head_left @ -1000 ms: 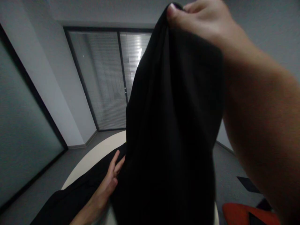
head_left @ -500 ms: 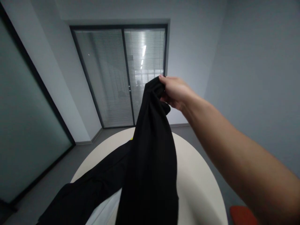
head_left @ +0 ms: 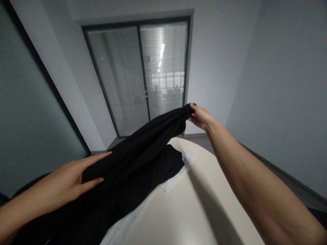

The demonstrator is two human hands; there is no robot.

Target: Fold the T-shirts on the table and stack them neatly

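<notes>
A long piece of black cloth, which looks like one leg of black trousers (head_left: 138,146), is stretched up and to the right between my hands. My right hand (head_left: 200,115) pinches its far end and holds it above the table. My left hand (head_left: 74,177) grips the leg nearer to me, thumb on one side and fingers on the other. Beneath the raised part, more black cloth lies on the table, its far end near the table's middle. White cloth or thin sheeting (head_left: 168,183) shows under it.
The round, pale table (head_left: 176,211) carries the cloth, and a dark shadow falls across its right side. Glass doors with blinds (head_left: 117,81) stand beyond it. A frosted glass panel (head_left: 30,119) is on the left, and a grey wall (head_left: 286,85) on the right.
My right hand has moved lower and slightly right, drawing the raised leg into a slant. My left hand has come into view and taken hold of the leg. The view has shifted slightly.
</notes>
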